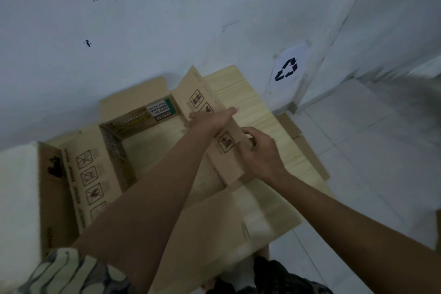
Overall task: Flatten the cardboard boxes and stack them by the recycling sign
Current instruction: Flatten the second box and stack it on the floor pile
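At the grips: both hands work the right-hand wall of the open cardboard box (114, 150).
Left hand (212, 117): lies flat, fingers straight and unclenched, pressing on the side panel (229, 150) from above; it pins the panel but does not clasp it.
Right hand (259, 150): fingers curl around the panel's outer edge, closed on the cardboard.
Box: opened out with flaps splayed, walls partly upright, not yet flat; it rests on the wooden surface (241, 93).
Handling: judged light and stiff, bending cleanly only along its creases; the printed face looks smooth, so edges and folds are the best places to take hold. Pushing the walls sideways should collapse it.
Surface: pale wood planks, set against the wall (143, 31).
Room: a white wall corner and a light tiled floor (358, 150); a recycling sign (287, 68) is taped low on the wall, just beyond the surface's far corner.
Beside: what looks like more cardboard (303, 141) lies at the surface's right edge, near the sign.
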A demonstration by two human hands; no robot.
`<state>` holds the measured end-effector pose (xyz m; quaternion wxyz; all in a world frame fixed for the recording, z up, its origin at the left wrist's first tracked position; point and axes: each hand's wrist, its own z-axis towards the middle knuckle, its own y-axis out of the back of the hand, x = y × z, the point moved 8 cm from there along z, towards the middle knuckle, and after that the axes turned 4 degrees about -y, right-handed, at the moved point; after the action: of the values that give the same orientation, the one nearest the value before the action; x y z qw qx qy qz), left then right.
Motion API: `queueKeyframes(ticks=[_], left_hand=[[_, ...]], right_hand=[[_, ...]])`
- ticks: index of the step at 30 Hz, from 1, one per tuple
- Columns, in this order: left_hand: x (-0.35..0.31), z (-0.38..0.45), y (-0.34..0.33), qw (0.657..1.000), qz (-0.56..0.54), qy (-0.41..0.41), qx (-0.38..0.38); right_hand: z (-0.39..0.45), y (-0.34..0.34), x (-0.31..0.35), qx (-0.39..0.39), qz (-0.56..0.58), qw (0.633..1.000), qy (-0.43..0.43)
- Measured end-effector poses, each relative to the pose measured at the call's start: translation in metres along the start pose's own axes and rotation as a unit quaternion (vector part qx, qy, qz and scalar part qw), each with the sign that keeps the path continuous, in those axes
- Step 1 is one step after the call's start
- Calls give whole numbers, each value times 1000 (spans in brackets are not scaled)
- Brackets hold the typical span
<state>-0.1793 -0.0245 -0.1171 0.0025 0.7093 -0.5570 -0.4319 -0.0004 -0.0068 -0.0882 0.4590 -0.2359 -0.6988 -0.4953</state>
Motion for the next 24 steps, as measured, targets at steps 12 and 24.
queueKeyframes(ticks=[12, 24], left_hand=[[-3, -48, 66, 991, -117, -28, -51], [10, -95, 150, 956, -287, -66, -12]], right_hand=[[38, -58, -72, 181, -131, 957, -186], [37, -70, -63, 174, 4, 942, -288]])
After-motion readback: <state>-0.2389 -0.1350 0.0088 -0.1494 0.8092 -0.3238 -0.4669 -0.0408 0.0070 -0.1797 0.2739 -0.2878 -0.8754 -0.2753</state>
